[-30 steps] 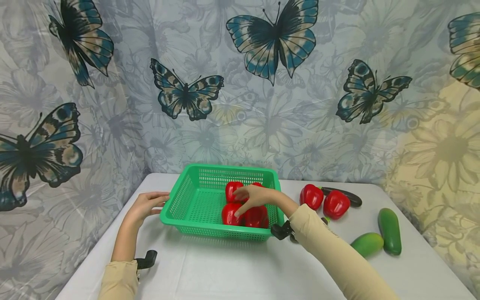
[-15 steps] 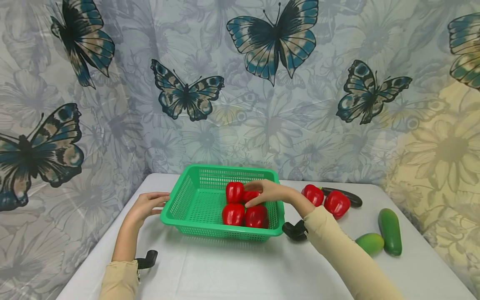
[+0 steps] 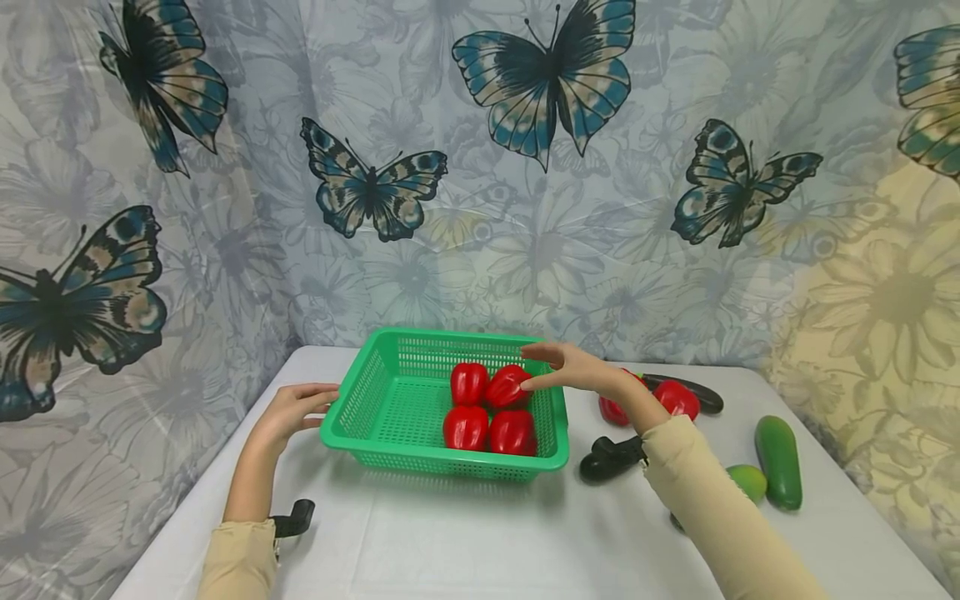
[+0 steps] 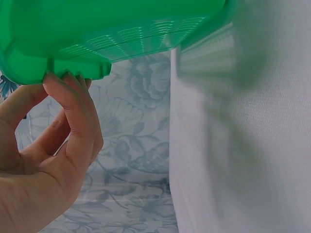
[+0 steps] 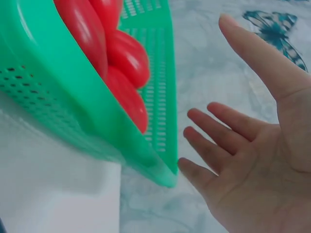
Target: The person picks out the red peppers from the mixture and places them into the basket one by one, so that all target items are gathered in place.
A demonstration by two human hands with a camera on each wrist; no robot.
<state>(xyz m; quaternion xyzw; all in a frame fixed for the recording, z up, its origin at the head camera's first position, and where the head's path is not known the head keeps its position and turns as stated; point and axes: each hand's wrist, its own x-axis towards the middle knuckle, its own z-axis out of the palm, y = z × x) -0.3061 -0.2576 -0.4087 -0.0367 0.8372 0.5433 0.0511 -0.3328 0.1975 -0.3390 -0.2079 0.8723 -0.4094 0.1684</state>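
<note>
At the far left, the person's left hand [image 3: 292,410] meets the left end of a green plastic basket [image 3: 442,458], a rectangular one with perforated walls. The left wrist view shows its fingers bent and pinching the basket's rim, with the thumb on the other side, its tip partly hidden. The basket sits on a white cloth-covered table [image 3: 450,542].

Its left part is bare green mesh; in its right part, four glossy red bell peppers lie close together: a back left pepper [image 3: 469,383], a front left pepper [image 3: 466,428], a back right pepper [image 3: 509,387] and a front right pepper [image 3: 513,432].

Over the basket's right end is the right hand [image 3: 576,368], thumb and fingers spread wide, palm bare, holding nothing. Its thumb tip overlaps the back right pepper in the head view, but the right wrist view shows a gap between thumb and peppers. Whether the smallest finger touches the rim cannot be told.

Beyond, partly behind the right forearm, are a dark purple eggplant [image 3: 596,468], two more red bell peppers [image 3: 678,398], a second long dark eggplant [image 3: 701,394], a green oval mango [image 3: 750,481] and a long green cucumber [image 3: 778,463].
</note>
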